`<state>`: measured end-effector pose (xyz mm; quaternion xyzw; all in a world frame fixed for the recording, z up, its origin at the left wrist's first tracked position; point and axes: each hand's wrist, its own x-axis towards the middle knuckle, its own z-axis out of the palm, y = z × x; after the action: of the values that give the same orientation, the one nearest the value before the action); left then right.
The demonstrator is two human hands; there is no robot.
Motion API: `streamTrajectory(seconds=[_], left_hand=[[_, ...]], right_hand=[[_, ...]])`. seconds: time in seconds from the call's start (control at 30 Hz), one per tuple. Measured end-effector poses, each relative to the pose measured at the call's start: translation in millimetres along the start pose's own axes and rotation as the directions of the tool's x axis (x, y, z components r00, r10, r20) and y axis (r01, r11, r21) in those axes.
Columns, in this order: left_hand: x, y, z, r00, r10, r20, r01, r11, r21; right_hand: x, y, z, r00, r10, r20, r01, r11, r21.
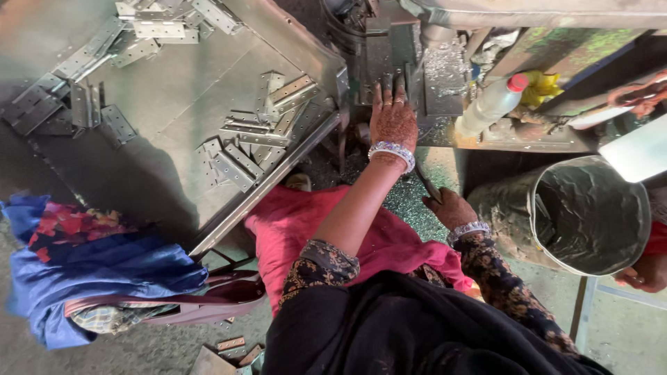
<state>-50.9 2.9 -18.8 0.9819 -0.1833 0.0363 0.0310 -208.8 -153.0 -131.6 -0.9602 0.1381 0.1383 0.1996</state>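
Right now the left hand [393,119] lies flat, fingers [389,90] stretched out and pressed against the dark metal machine [389,52] at far centre, seemingly steadying a piece there; whether anything sits under the fingers cannot be told. Right hand [450,208] is lower and nearer, fingers curled around a thin dark lever or rod [425,182], likely to work the machine. Left of the machine, the slanted steel worktop [174,104] holds a pile of metal hinges [253,142] close to the left hand, within easy reach, and more hinges [62,97] at far left. Clear plastic bottle [490,105] with a red cap lies right of the machine. Grey bucket [590,212] stands on the right. Blue cloth bag [76,267] rests near left on the floor.
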Motion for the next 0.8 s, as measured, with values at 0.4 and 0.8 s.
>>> streamTrajectory(seconds=[0.4, 0.8], left_hand=[[13, -9, -2, 0.999, -0.041, -0.036, 0.039, 0.998, -0.059], [42, -16, 18, 0.992, -0.062, -0.106, 0.056, 0.997, -0.057]], right_hand=[[-1, -5, 4, 1.000, -0.027, -0.005, 0.027, 1.000, -0.003], [-1, -3, 0, 0.997, 0.013, 0.070, -0.015, 0.999, 0.033]])
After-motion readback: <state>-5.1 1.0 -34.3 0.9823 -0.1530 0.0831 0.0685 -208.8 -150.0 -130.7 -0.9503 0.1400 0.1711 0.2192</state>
